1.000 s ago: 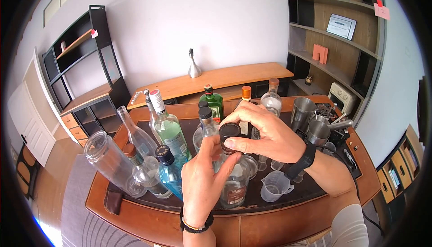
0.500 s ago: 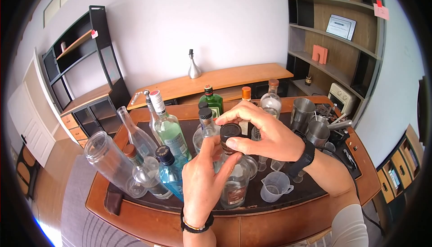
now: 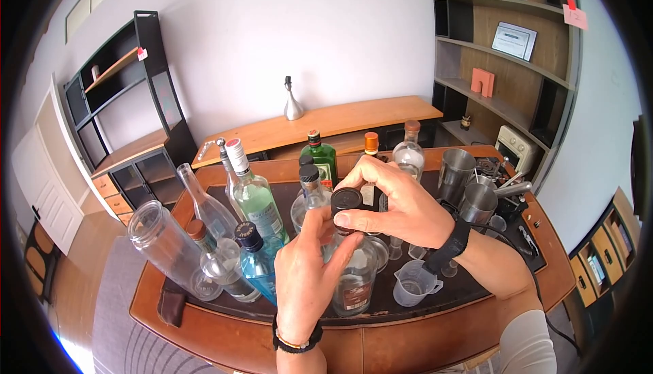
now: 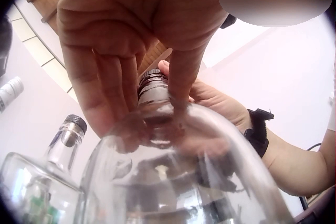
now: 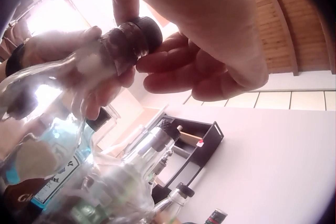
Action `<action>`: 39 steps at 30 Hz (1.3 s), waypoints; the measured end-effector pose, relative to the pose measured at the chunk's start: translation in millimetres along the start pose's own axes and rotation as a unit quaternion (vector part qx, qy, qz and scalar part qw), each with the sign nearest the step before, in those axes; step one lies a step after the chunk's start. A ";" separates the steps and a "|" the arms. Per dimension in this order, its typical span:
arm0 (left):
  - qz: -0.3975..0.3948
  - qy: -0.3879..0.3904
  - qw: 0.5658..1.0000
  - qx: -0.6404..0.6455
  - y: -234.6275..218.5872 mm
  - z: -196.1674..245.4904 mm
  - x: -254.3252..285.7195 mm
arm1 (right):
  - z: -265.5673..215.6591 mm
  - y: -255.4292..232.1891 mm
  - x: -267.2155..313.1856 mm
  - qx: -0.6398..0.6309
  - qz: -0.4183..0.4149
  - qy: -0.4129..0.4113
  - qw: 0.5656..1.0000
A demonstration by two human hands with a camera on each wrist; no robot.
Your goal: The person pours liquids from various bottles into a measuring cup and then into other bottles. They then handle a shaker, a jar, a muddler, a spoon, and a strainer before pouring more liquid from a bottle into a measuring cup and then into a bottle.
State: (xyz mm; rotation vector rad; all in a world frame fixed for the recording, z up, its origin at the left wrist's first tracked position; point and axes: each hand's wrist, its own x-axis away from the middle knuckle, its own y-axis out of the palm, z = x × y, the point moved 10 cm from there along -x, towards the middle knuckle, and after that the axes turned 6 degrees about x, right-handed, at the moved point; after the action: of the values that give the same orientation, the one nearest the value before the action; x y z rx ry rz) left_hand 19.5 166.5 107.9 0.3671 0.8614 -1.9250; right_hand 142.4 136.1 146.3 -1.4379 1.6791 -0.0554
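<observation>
A clear glass bottle (image 3: 355,282) with a dark label stands near the front edge of the table. The left hand (image 3: 306,275) grips its neck, thumb on one side and fingers on the other, as the left wrist view also shows around the bottle (image 4: 178,182). The right hand (image 3: 401,204) pinches the black cap (image 3: 346,199) between thumb and fingers. In the right wrist view the black cap (image 5: 148,34) sits on the neck, with the right hand's (image 5: 210,35) other fingers curled beside it.
A blue bottle (image 3: 257,265), a pale green bottle (image 3: 260,204) and several clear bottles stand left. A green bottle (image 3: 320,154) is behind. On the right are a plastic measuring jug (image 3: 415,284), metal shakers (image 3: 457,170) and bar tools. The brown table edge (image 3: 360,347) runs in front.
The right hand and wrist have shifted slightly left at the cap. The left hand keeps its grip on the neck, and the bottle stays in place.
</observation>
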 end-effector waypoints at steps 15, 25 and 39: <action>0.005 0.007 1.000 0.011 -0.2 -1.1 -0.1 | 0.3 3.1 5.1 0.010 -0.015 -0.001 1.000; 0.000 -0.020 1.000 0.017 0.0 0.3 -0.5 | 0.0 1.0 9.2 0.140 -0.002 0.035 0.989; 0.006 -0.004 1.000 0.022 0.2 -2.0 -0.6 | -1.4 -0.5 7.0 0.014 0.016 -0.006 1.000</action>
State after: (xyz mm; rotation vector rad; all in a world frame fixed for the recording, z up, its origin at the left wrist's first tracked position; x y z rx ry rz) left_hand 19.7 168.2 106.7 0.3896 0.8096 -1.9359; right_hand 142.5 129.6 143.3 -1.3877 1.6849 -0.0537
